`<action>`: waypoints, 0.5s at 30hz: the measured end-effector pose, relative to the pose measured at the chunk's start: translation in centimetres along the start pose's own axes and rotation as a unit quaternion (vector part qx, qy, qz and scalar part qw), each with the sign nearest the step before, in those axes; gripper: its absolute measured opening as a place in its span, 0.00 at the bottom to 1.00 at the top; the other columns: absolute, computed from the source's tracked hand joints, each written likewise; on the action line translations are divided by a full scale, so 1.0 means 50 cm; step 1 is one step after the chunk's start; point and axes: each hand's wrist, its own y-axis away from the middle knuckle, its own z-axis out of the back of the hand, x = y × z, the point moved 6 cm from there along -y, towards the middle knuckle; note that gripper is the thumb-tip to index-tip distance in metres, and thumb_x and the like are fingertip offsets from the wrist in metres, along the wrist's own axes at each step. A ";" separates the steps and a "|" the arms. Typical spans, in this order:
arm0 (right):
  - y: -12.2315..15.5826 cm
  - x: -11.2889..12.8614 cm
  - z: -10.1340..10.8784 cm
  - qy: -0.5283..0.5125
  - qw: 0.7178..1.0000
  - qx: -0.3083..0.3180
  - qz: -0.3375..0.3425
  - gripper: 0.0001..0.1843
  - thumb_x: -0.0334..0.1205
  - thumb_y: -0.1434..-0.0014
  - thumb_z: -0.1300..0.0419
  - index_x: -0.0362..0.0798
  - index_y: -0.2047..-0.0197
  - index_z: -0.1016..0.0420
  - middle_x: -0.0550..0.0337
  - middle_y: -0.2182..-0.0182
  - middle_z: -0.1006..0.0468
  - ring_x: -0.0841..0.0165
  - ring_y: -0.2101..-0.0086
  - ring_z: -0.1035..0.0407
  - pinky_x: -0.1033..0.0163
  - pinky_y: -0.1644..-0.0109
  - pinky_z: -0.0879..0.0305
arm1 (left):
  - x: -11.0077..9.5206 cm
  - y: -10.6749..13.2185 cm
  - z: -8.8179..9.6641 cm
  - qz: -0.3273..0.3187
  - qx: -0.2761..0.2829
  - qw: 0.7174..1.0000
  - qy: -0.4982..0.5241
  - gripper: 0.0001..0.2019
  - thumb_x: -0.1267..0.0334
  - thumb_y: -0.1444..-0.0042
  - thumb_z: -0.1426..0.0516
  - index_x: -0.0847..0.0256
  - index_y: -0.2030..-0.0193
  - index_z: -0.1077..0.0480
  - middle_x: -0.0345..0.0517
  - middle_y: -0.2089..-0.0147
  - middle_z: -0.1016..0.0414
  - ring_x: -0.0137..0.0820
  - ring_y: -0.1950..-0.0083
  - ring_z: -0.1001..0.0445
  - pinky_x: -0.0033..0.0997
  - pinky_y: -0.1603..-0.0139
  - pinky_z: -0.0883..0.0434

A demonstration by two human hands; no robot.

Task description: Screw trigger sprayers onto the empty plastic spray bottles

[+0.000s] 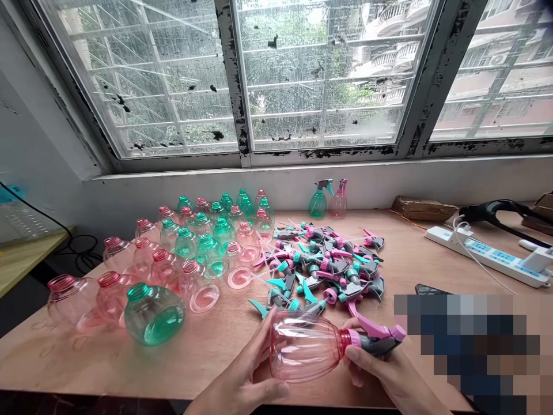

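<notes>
A clear pink spray bottle (305, 349) lies on its side in the air above the table's front edge, its base to the left. My left hand (248, 369) is wrapped around the base end. At the neck, my right hand (380, 366) grips the pink collar of a grey and pink trigger sprayer head (380, 337), which sits on the bottle's mouth. Whether its thread is fully tight I cannot tell. Just behind the bottle spreads a pile of loose trigger heads (328, 262) in grey, pink and teal, some with thin tubes.
Several open pink and green bottles stand at left, a green bottle (153, 317) nearest. Two bottles with heads, one green (318, 203), stand by the wall. A power strip (488, 256), a brown box (423, 208) and a phone (432, 290) are at right. Part of the right side is blurred out.
</notes>
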 end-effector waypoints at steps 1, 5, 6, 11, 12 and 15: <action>0.000 0.002 0.000 0.001 1.000 -0.004 0.000 0.22 0.51 0.46 0.27 0.48 0.54 0.25 0.63 0.77 0.19 0.69 0.80 0.30 0.63 0.74 0.36 | -0.003 0.000 -0.001 -0.001 -0.006 1.000 -0.012 0.47 0.57 0.42 0.35 0.38 0.26 0.63 0.38 0.21 0.58 0.45 0.22 0.56 0.46 0.23 0.53; 0.002 0.007 -0.003 -0.010 1.000 -0.012 -0.001 0.22 0.50 0.46 0.27 0.49 0.53 0.25 0.64 0.78 0.19 0.69 0.80 0.30 0.63 0.74 0.35 | -0.016 -0.001 -0.004 -0.007 -0.027 0.999 -0.043 0.48 0.58 0.39 0.36 0.35 0.26 0.68 0.39 0.22 0.54 0.46 0.24 0.48 0.46 0.25 0.48; 0.002 0.007 -0.004 -0.015 1.000 -0.012 0.000 0.22 0.50 0.46 0.27 0.49 0.53 0.25 0.64 0.78 0.19 0.69 0.80 0.30 0.63 0.74 0.35 | -0.017 -0.002 -0.004 -0.007 -0.027 0.999 -0.044 0.49 0.58 0.40 0.36 0.35 0.26 0.68 0.40 0.22 0.54 0.46 0.24 0.47 0.46 0.25 0.48; 0.001 0.002 -0.004 -0.003 1.000 0.002 0.001 0.20 0.50 0.46 0.27 0.47 0.56 0.23 0.65 0.81 0.21 0.70 0.80 0.31 0.63 0.74 0.37 | -0.009 -0.004 0.001 -0.006 -0.008 1.000 -0.011 0.53 0.53 0.45 0.33 0.39 0.26 0.69 0.41 0.20 0.59 0.48 0.22 0.55 0.48 0.24 0.51; 0.001 0.000 -0.004 0.001 1.000 0.004 -0.001 0.19 0.50 0.45 0.27 0.47 0.56 0.23 0.65 0.82 0.21 0.70 0.80 0.31 0.64 0.74 0.37 | -0.007 -0.004 0.002 -0.003 -0.004 1.000 -0.008 0.52 0.52 0.45 0.34 0.40 0.26 0.68 0.41 0.20 0.60 0.48 0.22 0.55 0.48 0.24 0.51; 0.002 -0.001 -0.001 -0.002 1.000 -0.004 -0.007 0.20 0.49 0.45 0.27 0.47 0.54 0.24 0.64 0.81 0.20 0.69 0.80 0.30 0.63 0.74 0.36 | -0.005 -0.002 0.001 0.011 0.003 1.000 -0.028 0.49 0.55 0.42 0.34 0.38 0.26 0.65 0.39 0.20 0.59 0.46 0.23 0.52 0.47 0.24 0.50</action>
